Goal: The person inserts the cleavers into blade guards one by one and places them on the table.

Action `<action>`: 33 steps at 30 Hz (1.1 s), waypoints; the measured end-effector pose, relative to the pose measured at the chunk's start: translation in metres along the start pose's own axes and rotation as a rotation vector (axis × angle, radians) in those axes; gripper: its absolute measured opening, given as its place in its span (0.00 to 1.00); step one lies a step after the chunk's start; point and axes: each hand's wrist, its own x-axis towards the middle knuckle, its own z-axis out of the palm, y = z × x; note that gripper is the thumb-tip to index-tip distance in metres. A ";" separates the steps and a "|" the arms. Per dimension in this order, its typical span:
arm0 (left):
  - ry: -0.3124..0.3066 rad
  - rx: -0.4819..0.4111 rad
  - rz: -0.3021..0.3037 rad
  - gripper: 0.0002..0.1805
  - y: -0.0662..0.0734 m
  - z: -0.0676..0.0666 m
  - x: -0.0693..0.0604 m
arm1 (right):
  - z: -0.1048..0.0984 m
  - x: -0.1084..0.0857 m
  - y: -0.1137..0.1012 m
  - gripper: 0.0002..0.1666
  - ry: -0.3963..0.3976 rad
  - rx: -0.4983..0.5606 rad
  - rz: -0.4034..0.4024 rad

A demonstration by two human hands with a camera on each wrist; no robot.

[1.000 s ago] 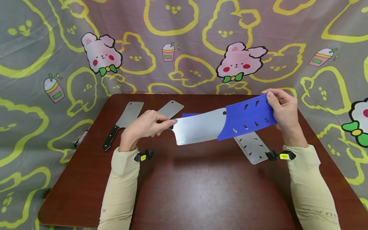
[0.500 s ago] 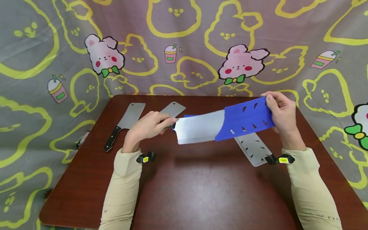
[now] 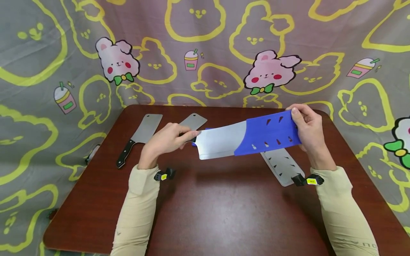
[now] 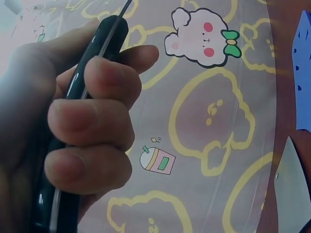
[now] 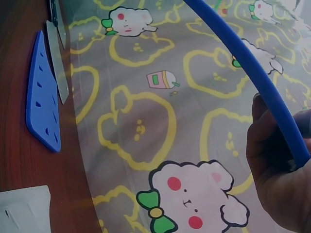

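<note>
Inside the table's far edge, a likely heavy cleaver's safe handle is gripped by curled left hand, sheath pinched by right hand.

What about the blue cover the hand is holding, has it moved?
Yes. In the head view, the cover has moved left against the printed bunny above it, sliding further over the knife.
</note>
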 end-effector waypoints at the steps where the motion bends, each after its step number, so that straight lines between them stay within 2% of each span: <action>1: -0.001 0.000 0.004 0.23 0.000 0.000 0.000 | 0.000 0.000 -0.001 0.13 -0.006 -0.004 0.002; 9: -0.007 -0.020 0.003 0.23 0.001 -0.002 -0.001 | -0.002 -0.002 -0.007 0.14 -0.031 -0.061 0.014; 11: -0.029 -0.038 0.009 0.23 0.002 0.000 0.000 | 0.000 -0.003 -0.008 0.14 -0.064 -0.078 0.018; 17: -0.044 -0.026 0.027 0.22 0.011 0.006 0.004 | 0.023 -0.010 0.000 0.15 -0.129 -0.103 0.054; 20: -0.014 0.015 0.016 0.21 0.016 0.009 0.005 | 0.039 -0.014 0.008 0.19 -0.115 -0.118 0.085; 23: -0.017 0.042 0.028 0.23 0.019 0.014 0.008 | 0.049 -0.020 0.014 0.21 -0.110 -0.139 0.112; 27: -0.020 0.050 0.044 0.24 0.021 0.018 0.010 | 0.055 -0.027 0.018 0.22 -0.092 -0.171 0.121; 33: -0.019 0.036 0.025 0.25 0.023 0.019 0.010 | 0.061 -0.031 0.018 0.22 -0.060 -0.213 0.133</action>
